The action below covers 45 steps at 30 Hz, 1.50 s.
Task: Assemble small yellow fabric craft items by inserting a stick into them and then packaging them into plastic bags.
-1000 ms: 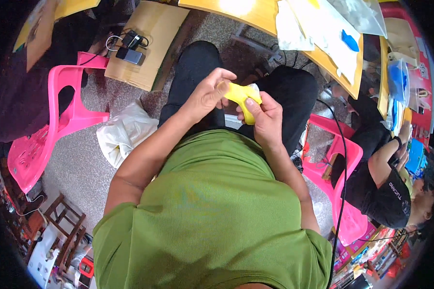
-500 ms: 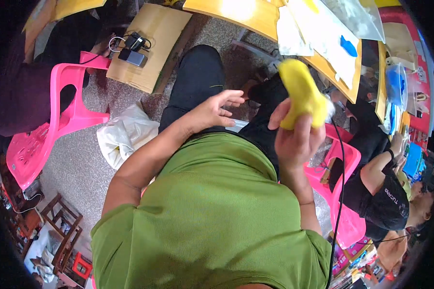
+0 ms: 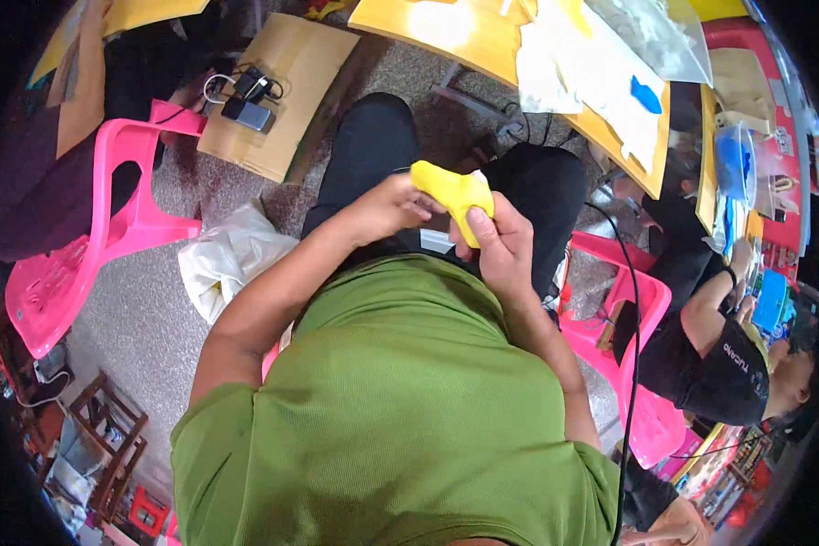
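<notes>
2 pink chairs (image 3: 109, 227) (image 3: 632, 364), 1 yellow piece (image 3: 452, 193), 2 hands (image 3: 387, 207) (image 3: 500, 246), 1 white bag (image 3: 227, 264).

Both forearms are raised from the lower edge and brought together in front of the chest, above the lap. The left arm is bent at the elbow, forearm angled up and to the right; the left hand (image 3: 387, 207) is curled, fingertips pinched closed. The right forearm is held steeper, nearly upright; the right hand (image 3: 500, 244) is seen from its back, with the thumb and forefinger closed in a pinch. The two hands are held just beside each other.
</notes>
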### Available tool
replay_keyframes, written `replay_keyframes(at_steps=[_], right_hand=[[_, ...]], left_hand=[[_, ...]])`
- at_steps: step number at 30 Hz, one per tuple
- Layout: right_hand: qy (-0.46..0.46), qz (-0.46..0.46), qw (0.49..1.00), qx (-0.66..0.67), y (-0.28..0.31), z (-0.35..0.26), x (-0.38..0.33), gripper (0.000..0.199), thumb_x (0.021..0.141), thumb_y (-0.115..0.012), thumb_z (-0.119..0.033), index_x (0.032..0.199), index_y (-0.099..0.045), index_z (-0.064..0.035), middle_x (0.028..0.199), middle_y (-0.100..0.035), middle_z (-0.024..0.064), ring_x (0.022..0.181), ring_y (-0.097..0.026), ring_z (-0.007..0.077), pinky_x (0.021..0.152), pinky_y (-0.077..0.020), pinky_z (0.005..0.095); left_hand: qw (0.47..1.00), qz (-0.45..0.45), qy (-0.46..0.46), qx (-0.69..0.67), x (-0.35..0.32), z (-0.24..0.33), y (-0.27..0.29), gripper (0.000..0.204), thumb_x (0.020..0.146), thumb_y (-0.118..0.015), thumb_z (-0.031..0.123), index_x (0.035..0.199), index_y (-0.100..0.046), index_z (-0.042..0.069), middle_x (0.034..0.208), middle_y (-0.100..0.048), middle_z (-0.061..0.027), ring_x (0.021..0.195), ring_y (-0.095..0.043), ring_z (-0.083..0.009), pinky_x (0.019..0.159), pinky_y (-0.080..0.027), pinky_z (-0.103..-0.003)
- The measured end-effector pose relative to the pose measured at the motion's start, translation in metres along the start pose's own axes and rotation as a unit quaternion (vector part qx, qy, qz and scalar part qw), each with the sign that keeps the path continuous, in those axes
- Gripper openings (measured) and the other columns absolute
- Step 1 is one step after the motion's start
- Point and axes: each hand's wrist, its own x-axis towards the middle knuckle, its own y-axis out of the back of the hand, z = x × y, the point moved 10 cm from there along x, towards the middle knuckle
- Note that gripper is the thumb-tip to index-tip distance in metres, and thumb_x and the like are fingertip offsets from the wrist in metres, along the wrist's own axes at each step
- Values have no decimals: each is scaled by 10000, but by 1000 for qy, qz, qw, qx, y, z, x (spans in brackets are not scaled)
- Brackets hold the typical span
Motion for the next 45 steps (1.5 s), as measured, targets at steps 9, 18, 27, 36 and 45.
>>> replay_keyframes(at_steps=[9, 18, 27, 36, 45], right_hand=[[-81, -74, 994, -9, 2, 17, 3, 200, 837, -648, -170, 932, -554, -21, 705, -579, 11, 541, -509, 51, 455, -397, 187], [-81, -59, 994, -38, 8, 13, 5, 161, 797, -672, -79, 894, -571, 0, 676, -571, -2, 540, -512, 54, 463, -418, 210], [-14, -79, 996, -49, 16, 10, 5, 180, 805, -668, -56, 955, -575, -20, 762, -614, 2, 571, -534, 35, 491, -436, 173], [-13, -54, 998, -17, 22, 9, 5, 232, 757, -695, -67, 947, -580, 2, 796, -553, 10, 694, -518, 66, 610, -444, 222], [0, -55, 998, -13, 20, 9, 1, 212, 765, -689, -74, 942, -590, -8, 789, -556, 9, 684, -523, 70, 589, -433, 217]], left_hand=[[998, 65, -17, 22, -13, 58, 6, 298, 795, -667, 81, 1073, -611, -10, 862, -651, -43, 695, -610, -84, 567, -469, -195], [995, 99, -11, 1, -18, 60, 4, 262, 819, -652, 85, 1061, -616, -8, 866, -652, -56, 635, -602, -88, 512, -476, -197], [989, 74, 3, 125, -28, 64, 1, 320, 828, -636, 47, 1140, -571, 9, 840, -634, -25, 697, -600, -66, 557, -475, -198], [948, 146, -205, 197, -33, 110, -12, 302, 789, -685, 53, 1053, -540, 35, 980, -556, -60, 832, -542, -100, 691, -442, -228], [895, 89, -247, 360, -31, 129, -39, 240, 747, -708, 87, 927, -560, 30, 923, -520, -89, 822, -542, -228, 710, -435, -283]])
